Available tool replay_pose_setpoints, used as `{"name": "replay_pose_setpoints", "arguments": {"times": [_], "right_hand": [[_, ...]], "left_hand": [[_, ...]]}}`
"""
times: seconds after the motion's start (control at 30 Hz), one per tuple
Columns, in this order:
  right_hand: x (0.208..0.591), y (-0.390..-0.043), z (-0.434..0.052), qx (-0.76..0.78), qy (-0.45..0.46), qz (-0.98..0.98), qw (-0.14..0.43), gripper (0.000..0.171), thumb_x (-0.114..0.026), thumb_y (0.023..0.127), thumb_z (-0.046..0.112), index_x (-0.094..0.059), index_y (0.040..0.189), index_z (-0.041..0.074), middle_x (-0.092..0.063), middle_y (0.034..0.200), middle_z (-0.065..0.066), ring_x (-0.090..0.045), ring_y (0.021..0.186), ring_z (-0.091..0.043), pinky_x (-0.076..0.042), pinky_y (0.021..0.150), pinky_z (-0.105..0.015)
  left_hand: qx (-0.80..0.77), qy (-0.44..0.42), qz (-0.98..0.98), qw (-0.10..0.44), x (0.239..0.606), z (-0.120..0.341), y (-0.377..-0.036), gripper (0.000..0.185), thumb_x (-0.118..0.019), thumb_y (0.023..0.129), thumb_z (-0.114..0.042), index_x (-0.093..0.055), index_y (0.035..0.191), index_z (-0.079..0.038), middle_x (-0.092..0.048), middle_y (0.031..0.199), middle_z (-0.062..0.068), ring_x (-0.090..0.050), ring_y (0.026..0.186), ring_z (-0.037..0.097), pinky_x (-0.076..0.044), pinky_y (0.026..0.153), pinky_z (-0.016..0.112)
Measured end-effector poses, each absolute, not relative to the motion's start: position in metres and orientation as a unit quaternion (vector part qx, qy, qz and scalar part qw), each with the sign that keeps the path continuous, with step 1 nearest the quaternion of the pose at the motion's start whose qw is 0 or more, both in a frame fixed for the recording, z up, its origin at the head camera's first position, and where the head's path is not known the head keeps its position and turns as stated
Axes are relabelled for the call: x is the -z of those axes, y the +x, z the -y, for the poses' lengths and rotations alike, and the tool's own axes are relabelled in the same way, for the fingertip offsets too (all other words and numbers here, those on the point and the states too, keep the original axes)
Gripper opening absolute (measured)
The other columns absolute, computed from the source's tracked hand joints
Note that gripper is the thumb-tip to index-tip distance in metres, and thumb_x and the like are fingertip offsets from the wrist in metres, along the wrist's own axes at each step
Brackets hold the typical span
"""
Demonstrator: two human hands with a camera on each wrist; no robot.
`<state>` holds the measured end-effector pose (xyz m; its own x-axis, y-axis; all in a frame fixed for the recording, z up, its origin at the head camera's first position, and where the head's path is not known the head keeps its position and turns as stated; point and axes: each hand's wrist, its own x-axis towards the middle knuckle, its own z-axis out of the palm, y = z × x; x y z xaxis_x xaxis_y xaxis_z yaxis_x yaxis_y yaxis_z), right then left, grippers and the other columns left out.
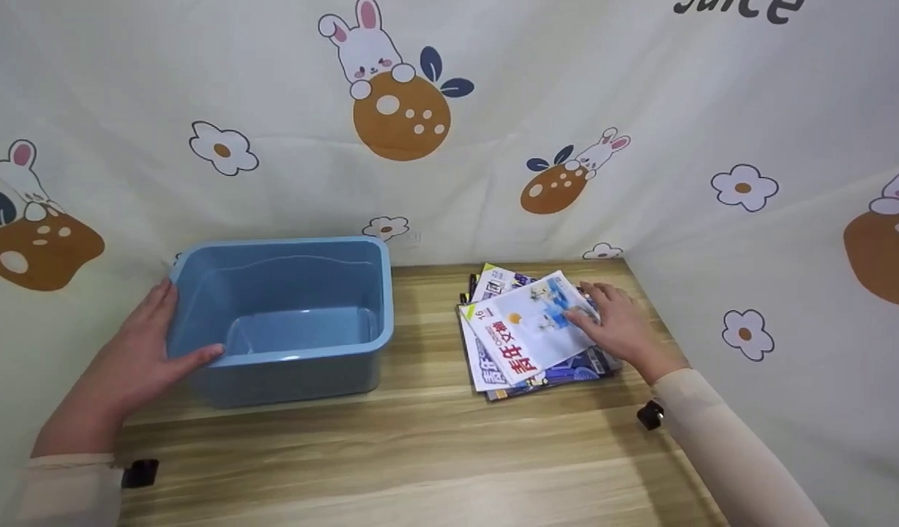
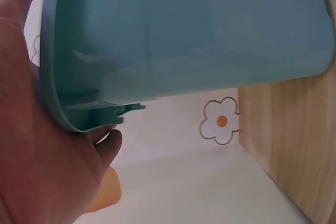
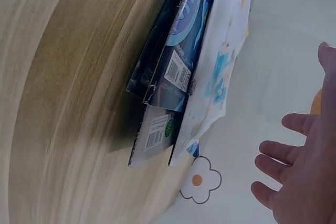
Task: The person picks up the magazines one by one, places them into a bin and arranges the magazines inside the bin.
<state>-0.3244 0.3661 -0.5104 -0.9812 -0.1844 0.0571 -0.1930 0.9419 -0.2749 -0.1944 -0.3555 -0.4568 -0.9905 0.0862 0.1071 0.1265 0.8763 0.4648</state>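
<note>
An empty blue plastic bin [image 1: 281,243] stands on the left of the wooden table [image 1: 420,439]. My left hand [image 1: 146,344] lies against its near left corner, fingers straight along the left wall and thumb on the front rim. The left wrist view shows the bin [image 2: 184,35] from below its rim, with my palm [image 2: 37,145] against it. At the right lies a loose stack of magazines [image 1: 559,375]. The top one [image 1: 526,333] is white with red characters. My right hand [image 1: 618,322] rests flat on its right edge with fingers spread. In the right wrist view the stack [image 3: 178,72] fans out beside my relaxed fingers [image 3: 299,187].
A cream cloth [image 1: 493,146] printed with rabbits, oranges and flowers hangs close behind the table and along its right and left sides. Bare wood [image 1: 427,329] separates the bin from the stack, and the front half of the table holds nothing.
</note>
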Motion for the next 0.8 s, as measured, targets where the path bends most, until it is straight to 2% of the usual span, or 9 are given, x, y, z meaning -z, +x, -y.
{"name": "replay_pose_setpoints", "arguments": {"times": [0.1, 0.3, 0.4, 0.63, 0.8], "right_hand": [[0.514, -0.33, -0.366, -0.149, 0.092, 0.985, 0.0, 0.101, -0.051, 0.103, 0.082, -0.037, 0.173, 0.011, -0.038, 0.172, -0.028, -0.036, 0.156, -0.056, -0.031, 0.124, -0.078], [0.525, -0.342, -0.371, -0.173, 0.105, 0.979, -0.01, 0.092, -0.067, 0.105, 0.063, -0.038, 0.171, 0.006, -0.041, 0.168, -0.031, -0.04, 0.153, -0.055, -0.036, 0.122, -0.075], [0.531, -0.348, -0.372, -0.175, 0.099, 0.979, -0.021, 0.093, -0.07, 0.104, 0.059, -0.037, 0.171, 0.004, -0.04, 0.167, -0.033, -0.04, 0.152, -0.057, -0.036, 0.122, -0.074], [0.539, -0.361, -0.376, -0.199, 0.065, 0.976, -0.061, 0.103, -0.077, 0.099, 0.061, -0.033, 0.172, 0.004, -0.033, 0.168, -0.041, -0.036, 0.153, -0.062, -0.031, 0.125, -0.075], [0.544, -0.371, -0.378, -0.235, 0.066, 0.966, -0.089, 0.103, -0.084, 0.098, 0.05, -0.031, 0.172, 0.001, -0.03, 0.169, -0.042, -0.034, 0.154, -0.061, -0.028, 0.127, -0.073]], "left_hand": [[0.232, -0.057, 0.97, 0.046, 0.459, 0.357, -0.194, 0.13, -0.074, 0.096, -0.07, 0.0, 0.175, 0.001, 0.002, 0.182, 0.03, -0.006, 0.164, 0.061, -0.025, 0.11, 0.092], [0.219, -0.055, 0.972, 0.064, 0.463, 0.355, -0.195, 0.129, -0.074, 0.095, -0.071, -0.004, 0.175, 0.002, -0.002, 0.182, 0.03, -0.01, 0.164, 0.059, -0.028, 0.109, 0.091], [0.22, -0.052, 0.972, 0.066, 0.465, 0.354, -0.194, 0.128, -0.074, 0.095, -0.071, -0.005, 0.175, 0.002, -0.003, 0.182, 0.03, -0.01, 0.165, 0.058, -0.028, 0.11, 0.09], [0.219, -0.048, 0.972, 0.068, 0.463, 0.352, -0.189, 0.128, -0.074, 0.095, -0.071, -0.007, 0.175, 0.003, -0.005, 0.181, 0.03, -0.01, 0.165, 0.056, -0.027, 0.112, 0.089], [0.223, -0.045, 0.971, 0.066, 0.461, 0.352, -0.188, 0.128, -0.074, 0.094, -0.072, -0.006, 0.175, 0.001, -0.004, 0.182, 0.028, -0.01, 0.165, 0.058, -0.027, 0.111, 0.09]]}}
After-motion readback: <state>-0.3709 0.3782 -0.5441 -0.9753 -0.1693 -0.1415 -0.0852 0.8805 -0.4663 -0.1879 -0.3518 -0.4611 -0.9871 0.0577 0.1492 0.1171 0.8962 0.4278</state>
